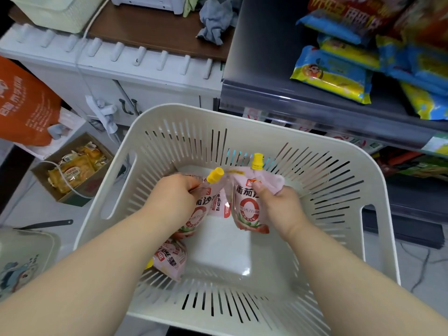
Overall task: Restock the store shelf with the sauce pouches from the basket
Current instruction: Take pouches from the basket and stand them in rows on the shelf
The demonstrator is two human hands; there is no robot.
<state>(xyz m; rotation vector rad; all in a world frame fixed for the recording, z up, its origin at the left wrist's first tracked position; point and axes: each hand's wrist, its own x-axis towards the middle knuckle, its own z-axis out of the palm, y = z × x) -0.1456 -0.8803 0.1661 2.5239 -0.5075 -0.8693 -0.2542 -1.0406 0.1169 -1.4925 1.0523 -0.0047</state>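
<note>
Head view: in the basket (242, 120) at frame centre, my left hand (174, 197) grips the left pouch (201, 214) and my right hand (281, 207) grips the right pouch (249, 204), both caps up. The shelf (278, 57) lies upper right, nearer my right hand, so I'd lead with that one.

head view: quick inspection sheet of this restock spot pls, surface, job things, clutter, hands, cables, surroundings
surface: white slotted basket, its floor mostly bare.
job's things: left pouch and right pouch are held with yellow caps up; third pouch lies on the basket floor near the left wall; grey shelf has free space left of the snack packs.
clutter: cardboard box of packets, orange bag, crumpled cloth on the counter.
grippers: left hand grips the left pouch, right hand the right pouch, both inside the basket.
cables: white cable runs down to a power strip; dark cable on the floor.
surroundings: white cabinet behind the basket.
</note>
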